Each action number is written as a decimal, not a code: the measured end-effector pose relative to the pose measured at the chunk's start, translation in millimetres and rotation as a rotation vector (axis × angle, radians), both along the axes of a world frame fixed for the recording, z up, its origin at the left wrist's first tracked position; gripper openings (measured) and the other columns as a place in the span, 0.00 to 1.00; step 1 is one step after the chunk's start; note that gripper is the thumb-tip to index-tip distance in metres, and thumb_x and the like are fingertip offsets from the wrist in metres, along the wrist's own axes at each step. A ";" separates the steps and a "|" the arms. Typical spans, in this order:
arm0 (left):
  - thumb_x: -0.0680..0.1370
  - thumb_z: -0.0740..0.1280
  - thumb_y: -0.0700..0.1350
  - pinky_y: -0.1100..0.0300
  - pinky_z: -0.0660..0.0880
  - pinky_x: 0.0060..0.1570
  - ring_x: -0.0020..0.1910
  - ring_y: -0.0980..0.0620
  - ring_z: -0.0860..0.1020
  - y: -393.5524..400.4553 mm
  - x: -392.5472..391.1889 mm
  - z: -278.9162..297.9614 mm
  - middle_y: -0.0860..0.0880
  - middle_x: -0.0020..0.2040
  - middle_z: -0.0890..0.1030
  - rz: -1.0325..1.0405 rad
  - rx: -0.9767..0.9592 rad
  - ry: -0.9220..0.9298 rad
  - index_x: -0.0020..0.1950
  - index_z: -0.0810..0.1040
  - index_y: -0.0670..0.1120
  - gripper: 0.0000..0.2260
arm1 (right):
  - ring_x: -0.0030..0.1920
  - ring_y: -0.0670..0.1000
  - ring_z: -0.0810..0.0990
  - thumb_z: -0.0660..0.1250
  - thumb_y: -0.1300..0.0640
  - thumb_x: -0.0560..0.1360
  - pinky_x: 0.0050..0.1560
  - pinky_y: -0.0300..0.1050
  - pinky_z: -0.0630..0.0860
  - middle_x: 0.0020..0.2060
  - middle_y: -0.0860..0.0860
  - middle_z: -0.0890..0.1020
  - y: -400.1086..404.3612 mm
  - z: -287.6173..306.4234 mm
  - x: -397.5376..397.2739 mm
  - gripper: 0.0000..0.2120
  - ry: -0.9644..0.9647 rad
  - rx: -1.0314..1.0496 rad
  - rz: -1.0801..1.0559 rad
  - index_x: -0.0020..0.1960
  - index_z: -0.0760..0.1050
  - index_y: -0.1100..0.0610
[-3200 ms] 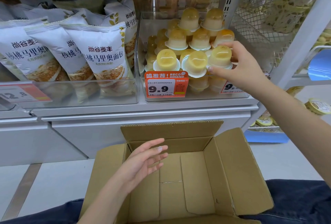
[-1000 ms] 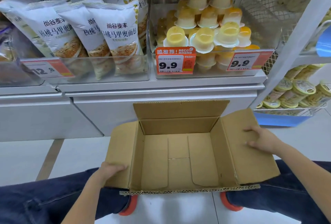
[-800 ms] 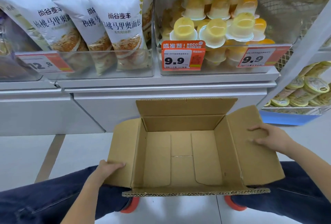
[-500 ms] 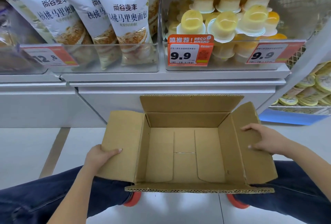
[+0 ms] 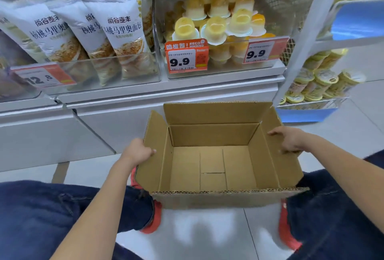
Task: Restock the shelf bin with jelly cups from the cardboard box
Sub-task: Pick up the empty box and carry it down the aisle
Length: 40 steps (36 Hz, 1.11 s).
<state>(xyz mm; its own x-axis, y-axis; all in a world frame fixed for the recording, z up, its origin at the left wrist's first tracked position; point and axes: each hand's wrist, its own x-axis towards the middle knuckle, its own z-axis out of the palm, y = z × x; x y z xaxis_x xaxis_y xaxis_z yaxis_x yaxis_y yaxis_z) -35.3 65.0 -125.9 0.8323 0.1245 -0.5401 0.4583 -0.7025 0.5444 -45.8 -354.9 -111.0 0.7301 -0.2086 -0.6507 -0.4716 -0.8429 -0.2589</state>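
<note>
An open cardboard box (image 5: 212, 135) sits low in front of me with nothing inside it. My left hand (image 5: 138, 151) grips its left flap and my right hand (image 5: 289, 139) grips its right flap. Above it, a clear shelf bin (image 5: 274, 23) holds a heap of yellow jelly cups (image 5: 216, 25) piled past its front wall, with two orange 9.9 price tags (image 5: 186, 57) on the front.
White bread bags (image 5: 83, 31) fill the clear bin to the left, behind a 12.8 tag. A white shelf post (image 5: 305, 37) stands to the right, with round yellow-lidded cups (image 5: 320, 83) on a blue shelf beyond. My knees in dark jeans flank the box.
My right hand left the jelly cups in the bin and both hands took the box flaps. The side flaps have since swung upward and the box shifted right.
</note>
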 end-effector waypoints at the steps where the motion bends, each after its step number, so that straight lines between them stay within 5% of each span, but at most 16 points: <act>1: 0.75 0.69 0.40 0.56 0.74 0.46 0.46 0.43 0.78 -7.1 0.8 3.1 0.43 0.45 0.80 -0.027 0.005 -0.012 0.50 0.76 0.39 0.07 | 0.51 0.56 0.74 0.64 0.69 0.74 0.27 0.41 0.73 0.64 0.57 0.70 0.2 5.9 -3.2 0.31 -0.013 -0.020 -0.002 0.72 0.65 0.46; 4: 0.75 0.68 0.39 0.57 0.72 0.43 0.48 0.43 0.77 -31.4 2.7 8.1 0.44 0.48 0.79 -0.150 0.080 -0.098 0.59 0.72 0.41 0.14 | 0.49 0.60 0.76 0.58 0.72 0.73 0.24 0.43 0.73 0.61 0.59 0.70 -8.7 13.7 -16.8 0.33 -0.074 -0.048 -0.024 0.72 0.63 0.47; 6: 0.75 0.67 0.39 0.56 0.72 0.44 0.49 0.43 0.77 -49.7 3.1 9.7 0.42 0.52 0.78 -0.247 0.139 -0.170 0.76 0.52 0.45 0.35 | 0.46 0.61 0.77 0.56 0.72 0.72 0.22 0.42 0.72 0.57 0.58 0.70 -24.3 13.7 -34.0 0.32 -0.098 -0.040 -0.067 0.71 0.65 0.47; 7: 0.76 0.67 0.38 0.54 0.73 0.43 0.46 0.44 0.78 -58.4 2.7 10.1 0.42 0.49 0.79 -0.296 0.164 -0.199 0.78 0.40 0.48 0.42 | 0.46 0.60 0.76 0.57 0.72 0.72 0.22 0.42 0.72 0.57 0.58 0.70 -33.8 13.5 -43.7 0.31 -0.109 -0.034 -0.099 0.69 0.66 0.48; 9: 0.76 0.67 0.38 0.53 0.76 0.40 0.38 0.46 0.78 -75.8 2.8 10.5 0.42 0.41 0.79 -0.404 0.203 -0.258 0.75 0.33 0.57 0.46 | 0.46 0.59 0.76 0.60 0.72 0.71 0.21 0.42 0.72 0.56 0.57 0.71 -52.4 14.8 -62.1 0.29 -0.138 -0.031 -0.157 0.66 0.68 0.49; 11: 0.76 0.66 0.37 0.53 0.76 0.41 0.37 0.46 0.77 -92.9 5.8 10.6 0.42 0.41 0.79 -0.501 0.199 -0.277 0.76 0.39 0.62 0.44 | 0.45 0.59 0.76 0.62 0.71 0.70 0.21 0.41 0.72 0.53 0.57 0.72 -69.5 18.5 -80.6 0.26 -0.175 -0.047 -0.210 0.64 0.70 0.49; 13: 0.75 0.68 0.37 0.52 0.77 0.49 0.46 0.44 0.80 -111.5 8.9 13.5 0.41 0.55 0.79 -0.544 0.132 -0.287 0.76 0.51 0.60 0.39 | 0.44 0.59 0.76 0.63 0.70 0.70 0.23 0.43 0.73 0.51 0.57 0.74 -87.7 22.9 -100.4 0.25 -0.211 -0.087 -0.255 0.62 0.70 0.49; 16: 0.72 0.71 0.36 0.54 0.76 0.55 0.57 0.44 0.77 -136.9 10.3 14.1 0.43 0.64 0.75 -0.563 0.054 -0.286 0.73 0.64 0.52 0.32 | 0.46 0.58 0.76 0.63 0.69 0.69 0.36 0.47 0.77 0.50 0.55 0.75 -112.4 30.8 -130.7 0.27 -0.270 -0.135 -0.317 0.63 0.69 0.47; 21: 0.69 0.73 0.36 0.58 0.75 0.37 0.43 0.44 0.78 -178.9 8.8 22.7 0.41 0.58 0.75 -0.617 0.049 -0.232 0.70 0.65 0.54 0.34 | 0.48 0.58 0.75 0.66 0.67 0.68 0.43 0.46 0.72 0.52 0.54 0.77 -139.2 45.3 -177.0 0.29 -0.355 -0.134 -0.402 0.65 0.68 0.46; 26: 0.68 0.75 0.37 0.58 0.76 0.39 0.44 0.46 0.77 -221.8 13.7 46.2 0.42 0.58 0.75 -0.740 0.093 -0.307 0.68 0.66 0.54 0.32 | 0.47 0.57 0.76 0.69 0.65 0.68 0.34 0.41 0.71 0.51 0.53 0.76 -160.4 54.9 -226.4 0.27 -0.430 -0.060 -0.552 0.62 0.68 0.45; 29: 0.69 0.74 0.37 0.60 0.74 0.32 0.39 0.48 0.78 -247.6 18.5 65.1 0.44 0.56 0.75 -0.811 0.103 -0.354 0.66 0.67 0.53 0.30 | 0.48 0.56 0.77 0.70 0.65 0.67 0.39 0.44 0.74 0.52 0.51 0.76 -171.5 58.7 -251.0 0.27 -0.497 -0.025 -0.635 0.61 0.70 0.45; 35: 0.66 0.77 0.39 0.56 0.73 0.51 0.55 0.46 0.74 -295.9 25.1 96.3 0.46 0.61 0.76 -0.946 0.102 -0.475 0.64 0.70 0.50 0.30 | 0.50 0.53 0.75 0.68 0.68 0.68 0.36 0.40 0.71 0.54 0.50 0.75 -201.1 76.8 -294.1 0.27 -0.608 0.033 -0.772 0.61 0.72 0.44; 40: 0.65 0.78 0.41 0.55 0.72 0.47 0.53 0.47 0.74 -346.9 24.9 120.2 0.46 0.59 0.75 -1.015 0.067 -0.557 0.61 0.70 0.51 0.28 | 0.52 0.55 0.75 0.67 0.68 0.68 0.44 0.43 0.72 0.56 0.51 0.76 -226.3 94.3 -314.7 0.27 -0.635 -0.022 -0.808 0.60 0.72 0.43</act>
